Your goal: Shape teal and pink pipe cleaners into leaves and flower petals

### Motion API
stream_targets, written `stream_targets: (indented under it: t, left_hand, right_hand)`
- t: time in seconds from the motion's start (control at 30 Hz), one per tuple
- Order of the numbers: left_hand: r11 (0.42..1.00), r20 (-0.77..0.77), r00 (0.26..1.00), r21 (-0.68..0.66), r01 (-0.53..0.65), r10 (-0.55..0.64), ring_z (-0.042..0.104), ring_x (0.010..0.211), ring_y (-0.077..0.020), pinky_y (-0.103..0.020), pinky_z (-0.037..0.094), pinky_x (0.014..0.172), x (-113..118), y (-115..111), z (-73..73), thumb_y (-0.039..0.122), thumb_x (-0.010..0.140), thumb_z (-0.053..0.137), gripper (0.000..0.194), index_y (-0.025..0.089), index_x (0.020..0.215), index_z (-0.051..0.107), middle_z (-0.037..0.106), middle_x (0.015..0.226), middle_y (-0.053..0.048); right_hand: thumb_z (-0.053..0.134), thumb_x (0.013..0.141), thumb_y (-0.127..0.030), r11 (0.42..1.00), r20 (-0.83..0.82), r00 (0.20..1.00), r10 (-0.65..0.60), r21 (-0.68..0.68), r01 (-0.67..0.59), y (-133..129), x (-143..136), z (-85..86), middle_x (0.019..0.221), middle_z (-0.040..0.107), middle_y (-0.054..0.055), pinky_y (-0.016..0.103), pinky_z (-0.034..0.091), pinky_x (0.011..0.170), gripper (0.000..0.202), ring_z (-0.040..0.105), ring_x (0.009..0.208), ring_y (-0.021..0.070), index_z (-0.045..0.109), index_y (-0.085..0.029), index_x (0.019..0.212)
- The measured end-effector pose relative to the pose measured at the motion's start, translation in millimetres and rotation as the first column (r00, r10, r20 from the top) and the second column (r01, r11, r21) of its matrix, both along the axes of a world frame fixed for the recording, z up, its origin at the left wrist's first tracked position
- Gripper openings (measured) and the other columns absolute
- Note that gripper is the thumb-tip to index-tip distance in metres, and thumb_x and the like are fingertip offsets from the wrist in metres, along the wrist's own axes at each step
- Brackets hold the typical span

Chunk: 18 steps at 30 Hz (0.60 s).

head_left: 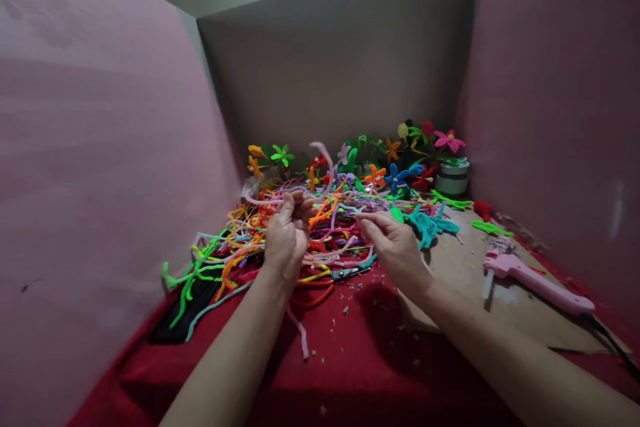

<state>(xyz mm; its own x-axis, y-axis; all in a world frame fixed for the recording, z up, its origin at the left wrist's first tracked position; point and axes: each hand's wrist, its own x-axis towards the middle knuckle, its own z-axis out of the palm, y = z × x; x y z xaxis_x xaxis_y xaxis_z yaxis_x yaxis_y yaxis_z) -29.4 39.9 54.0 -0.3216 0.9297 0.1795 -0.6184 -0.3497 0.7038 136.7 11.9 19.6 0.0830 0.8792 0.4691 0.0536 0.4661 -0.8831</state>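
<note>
Red cloth below; pink stem at 1 o'clock of L hand (fingers half-curled, hold unclear); R hand thumb/index pinched, contents unclear. Step: prob. stem handling; next needs steady pinch

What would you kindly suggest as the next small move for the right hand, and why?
I would probably bring the right hand toward the upward-curling end of the pale pink, fuzzy pipe-cleaner stem: the left hand appears to hold the stem, while that end rises free and the right hand is apart from it.
</note>
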Motion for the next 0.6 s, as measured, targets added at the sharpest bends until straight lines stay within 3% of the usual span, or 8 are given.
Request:
stream_targets:
  t: [0.1,0.13,0.27,0.4,0.6]
  left_hand:
    - [0.995,-0.048,0.994,0.009,0.099,-0.098,0.062,0.057,-0.0074,-0.018,0.05,0.057,15.9,-5.8,-8.2,0.023,0.081,0.058,0.016,0.014,0.071,0.064,0.065,0.066,0.0]
    - [0.992,-0.064,0.99,0.003,0.13,-0.129,0.062,0.057,-0.0082,-0.018,0.05,0.056,19.7,-7.9,-10.9,0.023,0.08,0.058,0.015,0.013,0.071,0.064,0.065,0.066,0.0]
    - [0.965,-0.151,0.953,-0.051,0.257,-0.262,0.062,0.055,-0.0106,-0.021,0.05,0.054,24.1,-13.2,-19.2,0.024,0.075,0.064,0.013,0.011,0.071,0.064,0.065,0.062,-0.002]
    - [0.931,-0.239,0.9,-0.111,0.347,-0.364,0.06,0.051,-0.0097,-0.02,0.048,0.049,19.5,-11.3,-22.8,0.024,0.069,0.069,0.017,0.009,0.076,0.064,0.064,0.062,-0.003]
    - [0.941,-0.268,0.903,-0.119,0.316,-0.337,0.052,0.042,-0.0066,-0.019,0.042,0.039,22.2,-5.6,-27.7,0.032,0.064,0.072,0.029,0.011,0.082,0.062,0.059,0.059,0.002]
  right_hand:
    - [0.057,0.075,-0.035,0.942,-0.228,0.945,0.236,-0.184,-0.28,2.8,-22.6,14.1,0.072,0.063,0.004,0.026,0.045,0.056,0.024,0.057,0.063,0.014,0.065,-0.017,0.089]
    - [0.058,0.074,-0.036,0.92,-0.315,0.908,0.276,-0.186,-0.344,7.1,-28.1,17.4,0.068,0.062,0.003,0.025,0.044,0.052,0.024,0.055,0.057,0.0123,0.065,-0.015,0.086]
    - [0.071,0.059,-0.032,0.896,-0.616,0.751,0.238,-0.158,-0.414,24.5,-35.4,18.6,0.06,0.059,-0.001,0.02,0.039,0.043,0.026,0.049,0.046,0.0074,0.063,-0.014,0.077]
    - [0.076,0.052,-0.027,0.857,-0.657,0.728,0.197,-0.245,-0.453,27.5,-28.9,6.1,0.053,0.058,-0.002,0.018,0.03,0.037,0.027,0.045,0.041,0.0056,0.065,-0.012,0.072]
    - [0.076,0.05,-0.026,0.838,-0.601,0.769,0.22,-0.287,-0.464,24.0,-25.5,-7.8,0.052,0.058,0.0,0.019,0.027,0.039,0.025,0.042,0.041,0.0058,0.068,-0.011,0.068]
